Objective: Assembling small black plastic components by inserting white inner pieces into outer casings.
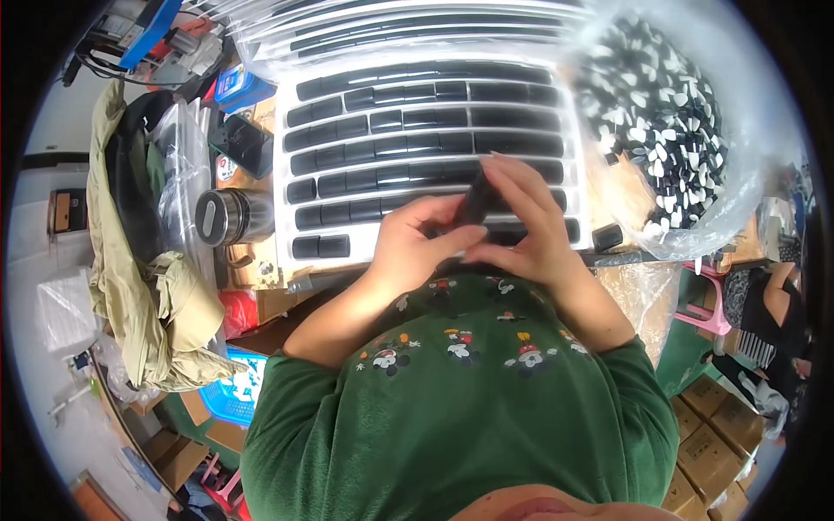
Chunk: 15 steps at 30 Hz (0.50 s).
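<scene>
Head view: hands [473, 230] on black tube [476, 198], white tray [282, 174], clear bag [747, 113] right.

The black tube [476, 198] between the hands looks like smooth plastic with a dull sheen. The white tray [282, 165] is thin moulded plastic, its rows of black pieces [417, 117] glossy. At far right, a clear crinkled plastic bag [738, 113] holds matt black-and-white caps [660, 130]. On the left, a brushed-metal flask [230, 217] and soft matt khaki cloth [130, 286]. The green sleeve [295, 408] is knit cotton
</scene>
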Tool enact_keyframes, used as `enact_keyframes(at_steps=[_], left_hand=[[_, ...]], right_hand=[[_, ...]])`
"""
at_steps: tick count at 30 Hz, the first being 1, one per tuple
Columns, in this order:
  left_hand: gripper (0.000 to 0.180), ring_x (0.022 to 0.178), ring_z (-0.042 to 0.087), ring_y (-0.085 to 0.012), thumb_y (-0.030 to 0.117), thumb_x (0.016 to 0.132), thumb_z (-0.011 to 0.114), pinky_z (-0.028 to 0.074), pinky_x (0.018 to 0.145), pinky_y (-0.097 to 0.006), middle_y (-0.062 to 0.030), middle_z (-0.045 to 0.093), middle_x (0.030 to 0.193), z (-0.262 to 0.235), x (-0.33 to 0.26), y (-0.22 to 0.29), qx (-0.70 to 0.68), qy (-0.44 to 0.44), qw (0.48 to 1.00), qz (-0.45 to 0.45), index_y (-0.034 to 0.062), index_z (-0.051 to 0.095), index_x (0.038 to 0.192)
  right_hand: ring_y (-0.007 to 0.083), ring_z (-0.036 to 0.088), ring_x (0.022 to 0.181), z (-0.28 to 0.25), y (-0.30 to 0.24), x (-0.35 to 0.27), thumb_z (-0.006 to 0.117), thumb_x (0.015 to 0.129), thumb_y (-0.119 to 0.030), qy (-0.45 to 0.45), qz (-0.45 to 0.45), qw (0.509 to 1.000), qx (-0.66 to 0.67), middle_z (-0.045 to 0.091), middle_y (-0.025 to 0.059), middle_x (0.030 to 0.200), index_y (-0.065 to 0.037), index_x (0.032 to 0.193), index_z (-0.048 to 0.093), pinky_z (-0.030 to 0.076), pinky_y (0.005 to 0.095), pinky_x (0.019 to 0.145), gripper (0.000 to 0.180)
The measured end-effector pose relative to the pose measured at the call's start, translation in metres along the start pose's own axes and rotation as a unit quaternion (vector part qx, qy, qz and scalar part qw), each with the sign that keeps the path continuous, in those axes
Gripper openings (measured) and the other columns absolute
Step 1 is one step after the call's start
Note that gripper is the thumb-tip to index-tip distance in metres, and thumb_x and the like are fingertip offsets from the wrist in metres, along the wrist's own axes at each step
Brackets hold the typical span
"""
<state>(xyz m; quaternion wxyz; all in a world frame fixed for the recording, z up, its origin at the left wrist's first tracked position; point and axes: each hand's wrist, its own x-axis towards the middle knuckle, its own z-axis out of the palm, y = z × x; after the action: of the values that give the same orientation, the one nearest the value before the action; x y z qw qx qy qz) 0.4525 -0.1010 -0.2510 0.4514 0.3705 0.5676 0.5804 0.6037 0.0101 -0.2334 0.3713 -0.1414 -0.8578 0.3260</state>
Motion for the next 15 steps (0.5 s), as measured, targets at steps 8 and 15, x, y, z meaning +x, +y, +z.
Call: enact_keyframes(at_steps=[8, 15], left_hand=[[0.027, 0.090, 0.063, -0.0167, -0.001, 0.086, 0.061, 0.051, 0.083, -0.028, -0.0128, 0.065, 0.100, 0.006, -0.008, 0.002, -0.181, -0.088, 0.962, -0.183, -0.0078, 0.057, 0.112], [0.029, 0.081, 0.062, -0.0103, 0.012, 0.078, 0.073, 0.050, 0.071, -0.023, -0.0065, 0.067, 0.092, -0.009, -0.017, -0.005, -0.168, -0.030, 0.972, -0.162, -0.0009, 0.065, 0.103]], right_hand=[[0.0342, 0.057, 0.104, 0.010, 0.000, -0.006, 0.078, 0.058, -0.007, 0.033, -0.023, 0.999, -0.011, 0.059, 0.0150, 0.112, 0.000, 0.114, 0.055, 0.046, 0.0400, 0.091, 0.061], [0.0334, 0.058, 0.100, 0.021, -0.002, -0.009, 0.079, 0.061, -0.009, -0.034, 0.014, 0.999, -0.028, 0.061, 0.0125, 0.107, -0.004, 0.113, 0.057, 0.046, 0.0400, 0.089, 0.057]])
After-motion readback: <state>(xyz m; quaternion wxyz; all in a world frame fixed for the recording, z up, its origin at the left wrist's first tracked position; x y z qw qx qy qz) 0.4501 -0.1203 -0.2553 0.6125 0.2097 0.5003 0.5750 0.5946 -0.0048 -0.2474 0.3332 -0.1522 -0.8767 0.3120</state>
